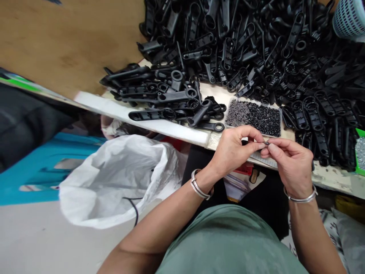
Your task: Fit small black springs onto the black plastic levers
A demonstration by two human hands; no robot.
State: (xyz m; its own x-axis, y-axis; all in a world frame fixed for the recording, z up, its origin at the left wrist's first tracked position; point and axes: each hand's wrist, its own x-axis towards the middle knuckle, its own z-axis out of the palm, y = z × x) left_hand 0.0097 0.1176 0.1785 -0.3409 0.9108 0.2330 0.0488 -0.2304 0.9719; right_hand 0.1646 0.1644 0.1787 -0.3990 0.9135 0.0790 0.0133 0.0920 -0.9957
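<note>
My left hand (235, 150) and my right hand (293, 161) meet at the table's front edge, fingertips pinched together. Between them is a small dark part (266, 143), too tiny to name; both thumbs and forefingers press on it. Just behind the hands sits a clear plastic box (281, 118). Small grey pieces (238, 112) fill its left side, small black pieces (265, 118) its right. Left of the box lie black plastic handle-like levers (176, 97) with ring-shaped ends, in a loose heap.
A large pile of similar black levers (228, 49) covers the back of the table. At the far right stand a light-blue basket (349, 19) and a green tray (359, 152) of small shiny pieces. A white sack (114, 179) gapes below the table's left edge, beside a blue plastic object (42, 167).
</note>
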